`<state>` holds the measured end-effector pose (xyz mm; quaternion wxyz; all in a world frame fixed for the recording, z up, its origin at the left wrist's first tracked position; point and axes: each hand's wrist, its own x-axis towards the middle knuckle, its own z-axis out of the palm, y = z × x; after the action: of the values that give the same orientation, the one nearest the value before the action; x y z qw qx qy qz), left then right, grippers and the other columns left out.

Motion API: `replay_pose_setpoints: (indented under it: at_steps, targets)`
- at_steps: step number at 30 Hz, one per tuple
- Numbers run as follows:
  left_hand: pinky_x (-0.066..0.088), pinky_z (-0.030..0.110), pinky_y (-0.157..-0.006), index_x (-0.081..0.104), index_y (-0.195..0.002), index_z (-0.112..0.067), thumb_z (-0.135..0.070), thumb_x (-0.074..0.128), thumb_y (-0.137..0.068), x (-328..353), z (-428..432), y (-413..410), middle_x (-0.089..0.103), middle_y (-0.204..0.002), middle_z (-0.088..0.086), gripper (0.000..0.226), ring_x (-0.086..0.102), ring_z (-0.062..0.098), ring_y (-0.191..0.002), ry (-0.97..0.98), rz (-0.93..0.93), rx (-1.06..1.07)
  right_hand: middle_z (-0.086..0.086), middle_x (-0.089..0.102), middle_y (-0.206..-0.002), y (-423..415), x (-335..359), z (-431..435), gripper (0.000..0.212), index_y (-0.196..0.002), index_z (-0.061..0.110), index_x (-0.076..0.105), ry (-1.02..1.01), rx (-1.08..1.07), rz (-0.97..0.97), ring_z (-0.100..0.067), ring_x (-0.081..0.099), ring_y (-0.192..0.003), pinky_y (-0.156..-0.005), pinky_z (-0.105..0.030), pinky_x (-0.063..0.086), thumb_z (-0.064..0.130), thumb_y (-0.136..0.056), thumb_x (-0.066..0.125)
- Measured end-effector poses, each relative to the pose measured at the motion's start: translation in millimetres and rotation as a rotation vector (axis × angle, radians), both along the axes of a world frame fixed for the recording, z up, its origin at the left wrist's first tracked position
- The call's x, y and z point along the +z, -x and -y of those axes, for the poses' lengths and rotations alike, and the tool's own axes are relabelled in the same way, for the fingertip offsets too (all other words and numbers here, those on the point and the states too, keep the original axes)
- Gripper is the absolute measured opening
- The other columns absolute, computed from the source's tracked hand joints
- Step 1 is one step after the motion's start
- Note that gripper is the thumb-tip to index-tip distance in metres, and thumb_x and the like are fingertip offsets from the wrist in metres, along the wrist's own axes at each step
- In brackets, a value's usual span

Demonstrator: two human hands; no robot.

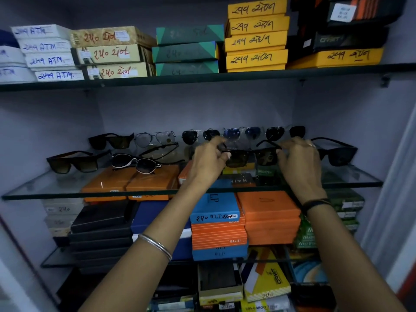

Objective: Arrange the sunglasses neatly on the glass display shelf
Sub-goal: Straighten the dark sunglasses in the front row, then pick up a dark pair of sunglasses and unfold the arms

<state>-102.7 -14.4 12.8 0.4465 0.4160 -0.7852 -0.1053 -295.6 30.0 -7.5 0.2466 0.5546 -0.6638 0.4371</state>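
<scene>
Both hands hold one pair of dark square sunglasses [249,156] just above the glass display shelf [67,190]. My left hand [208,161] pinches its left temple hinge, and my right hand [299,161] grips the right one. Other sunglasses lie on the shelf: a back row with black square frames [111,140], clear aviators [155,138], dark aviators [200,135], blue aviators [242,132] and round dark ones [284,131]. Nearer the front are brown square shades [74,162], a white-rimmed pair [135,163], a thin black pair [161,152] and a black pair at the right [335,152].
The upper glass shelf [202,78] carries stacks of white, beige, green and yellow boxes [256,39]. Under the display shelf are orange [267,212], blue [213,208] and black boxes. Side walls close in at the left and right.
</scene>
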Motion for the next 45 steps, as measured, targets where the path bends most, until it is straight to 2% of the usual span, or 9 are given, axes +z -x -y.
replay_pose_setpoints:
  at_steps: [5,9,17,21,28,32,37,41,45]
  targets:
    - [0.044,0.027,-0.076,0.046,-0.125,-0.015,-0.025,0.053,-0.091,-0.9,-2.1,-34.7,0.056,-0.111,0.009,0.036,0.051,0.019,-0.103,0.233,0.047,0.212,-0.017,0.062,-0.108,-9.4,1.0,-12.1,0.027,-0.113,0.007,0.06,0.112,0.116,0.062,-0.032,0.055,-0.1,-0.089,-0.046,0.046,0.017,-0.088,0.055]
    - [0.043,0.037,-0.086,0.05,-0.12,-0.005,-0.006,0.05,-0.087,11.3,12.3,-79.9,0.055,-0.12,0.017,0.032,0.047,0.03,-0.111,0.309,0.137,0.38,-0.013,0.062,-0.102,-40.7,-0.1,-22.6,0.021,-0.109,0.008,0.061,0.154,0.292,0.148,-0.019,0.055,-0.09,-0.079,-0.037,0.049,0.015,-0.09,0.055]
    - [0.039,0.047,-0.104,0.042,-0.132,-0.023,-0.031,0.052,-0.077,36.2,73.7,-137.6,0.053,-0.134,0.012,0.057,0.046,0.034,-0.122,-0.252,0.553,0.273,-0.004,0.06,-0.102,-124.9,-6.6,-11.4,0.02,-0.106,0.013,0.062,-0.007,0.505,0.128,-0.012,0.055,-0.087,-0.077,-0.026,0.051,0.021,-0.09,0.055]
    - [0.045,0.048,-0.096,0.06,-0.118,-0.022,-0.018,0.058,-0.086,34.2,78.9,-140.0,0.064,-0.119,0.007,0.032,0.057,0.029,-0.109,-0.089,0.628,0.146,-0.002,0.061,-0.099,-151.7,-1.9,-2.6,0.019,-0.106,0.013,0.062,-0.02,0.562,0.179,-0.012,0.056,-0.086,-0.079,-0.034,0.055,0.021,-0.089,0.056]
    - [0.049,0.038,-0.087,0.068,-0.105,-0.014,-0.003,0.057,-0.085,40.3,68.2,-141.1,0.074,-0.103,0.005,0.026,0.069,0.021,-0.092,0.527,0.352,0.043,-0.002,0.064,-0.095,-176.1,9.1,0.6,0.013,-0.098,0.014,0.064,0.048,0.562,0.275,-0.008,0.056,-0.08,-0.068,-0.022,0.05,0.019,-0.09,0.055]
    - [0.044,0.034,-0.082,0.067,-0.108,-0.016,-0.008,0.055,-0.087,39.6,50.5,-136.2,0.074,-0.099,0.002,0.025,0.067,0.019,-0.087,0.641,0.212,0.025,0.0,0.063,-0.085,-187.0,9.8,1.1,0.013,-0.098,0.011,0.063,-0.004,0.596,0.363,0.0,0.054,-0.072,-0.061,-0.008,0.044,0.017,-0.09,0.055]
    - [0.054,0.042,-0.056,0.071,-0.092,-0.017,-0.014,0.054,-0.086,36.8,25.8,-128.1,0.073,-0.076,0.004,0.019,0.065,0.021,-0.065,0.303,-0.223,0.043,-0.004,0.067,-0.093,-193.5,4.2,5.7,0.019,-0.109,0.013,0.057,-0.053,0.781,0.665,-0.007,0.062,-0.08,-0.071,-0.017,0.049,0.013,-0.09,0.054]
    - [0.057,0.05,-0.077,0.07,-0.091,-0.012,-0.009,0.059,-0.084,30.2,9.6,-128.8,0.074,-0.087,0.014,0.013,0.069,0.028,-0.081,-0.082,-0.583,-0.081,-0.004,0.071,-0.09,-193.1,3.4,-3.7,0.05,-0.109,0.01,0.058,0.145,1.229,1.13,-0.014,0.065,-0.079,-0.066,-0.024,0.052,0.047,-0.095,0.026]
    - [0.056,0.05,-0.08,0.062,-0.092,-0.011,0.002,0.056,-0.086,28.4,-7.1,-129.8,0.07,-0.092,0.012,0.016,0.067,0.031,-0.09,-0.321,-0.792,-0.136,-0.006,0.067,-0.098,-197.7,-7.1,-14.3,0.047,-0.106,0.02,0.059,0.168,1.138,0.827,-0.015,0.063,-0.084,-0.071,-0.027,0.052,0.056,-0.078,0.05]
